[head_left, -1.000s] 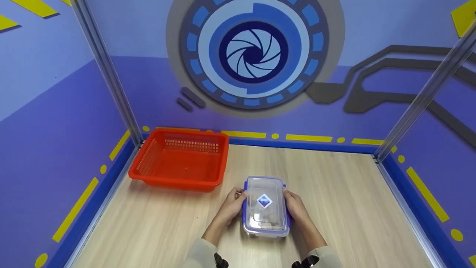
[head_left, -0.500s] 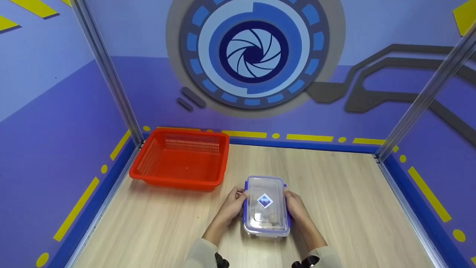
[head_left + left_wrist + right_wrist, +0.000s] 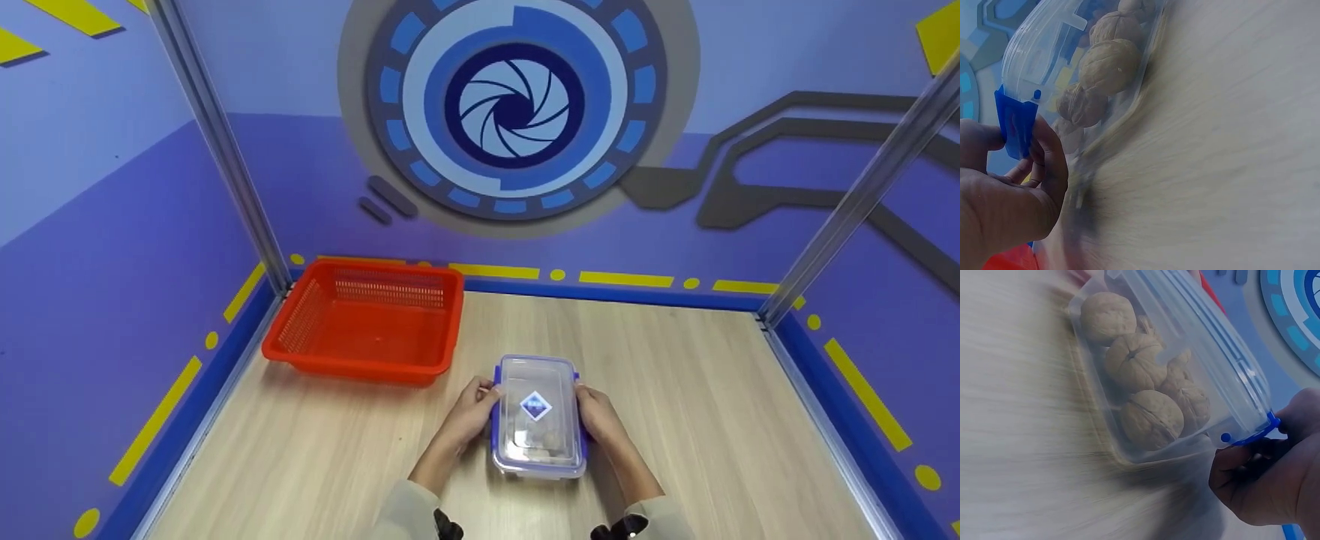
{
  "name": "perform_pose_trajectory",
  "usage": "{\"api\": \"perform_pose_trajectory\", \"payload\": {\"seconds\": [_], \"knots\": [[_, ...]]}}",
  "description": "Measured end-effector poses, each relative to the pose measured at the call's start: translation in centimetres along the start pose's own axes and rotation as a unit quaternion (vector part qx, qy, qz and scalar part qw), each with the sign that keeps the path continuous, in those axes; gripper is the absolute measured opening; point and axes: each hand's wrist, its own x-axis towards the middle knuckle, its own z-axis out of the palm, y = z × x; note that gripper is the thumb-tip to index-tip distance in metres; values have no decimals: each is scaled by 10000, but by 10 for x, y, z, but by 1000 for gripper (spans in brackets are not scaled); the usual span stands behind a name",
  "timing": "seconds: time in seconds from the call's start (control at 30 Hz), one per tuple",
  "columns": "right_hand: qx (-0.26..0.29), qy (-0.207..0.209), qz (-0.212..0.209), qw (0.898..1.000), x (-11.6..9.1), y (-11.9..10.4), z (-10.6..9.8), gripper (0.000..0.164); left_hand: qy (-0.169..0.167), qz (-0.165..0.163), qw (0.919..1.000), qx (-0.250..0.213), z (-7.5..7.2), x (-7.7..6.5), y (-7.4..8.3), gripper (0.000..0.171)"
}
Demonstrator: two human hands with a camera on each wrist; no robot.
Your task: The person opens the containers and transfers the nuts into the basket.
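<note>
A clear plastic food container (image 3: 517,442) with blue side latches lies on the table in the head view, its lid on and a diamond-shaped label (image 3: 535,406) on top. Through its walls several walnuts (image 3: 1151,419) show at the bottom. On its left side my left hand (image 3: 466,420) pinches the blue latch (image 3: 1018,124), which hangs outward between thumb and fingers in the left wrist view. My right hand (image 3: 602,421) holds the opposite side, thumb and curled fingers at the other blue latch (image 3: 1261,432).
Behind and left of the container stands a red plastic basket (image 3: 360,369) with slotted walls, near the back left corner. Printed blue panels (image 3: 510,247) and metal posts (image 3: 225,150) close in the wooden table (image 3: 690,420) at the back and sides.
</note>
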Motion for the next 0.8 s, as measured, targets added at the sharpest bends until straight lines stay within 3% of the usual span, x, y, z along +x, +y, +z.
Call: {"api": "perform_pose_trajectory", "payload": {"seconds": [0.2,0.53,0.8], "knots": [[381,-384,305,9981,2,-2,-6,55,-33,62,9999,-116,1,1,-1,24],[-39,-204,-319,9993,3,-3,-4,48,52,40,9999,-127,2,1,-3,25],[-17,-64,-340,9994,1,0,-2,50,-4,34,10000,-86,-1,0,-1,25]]}}
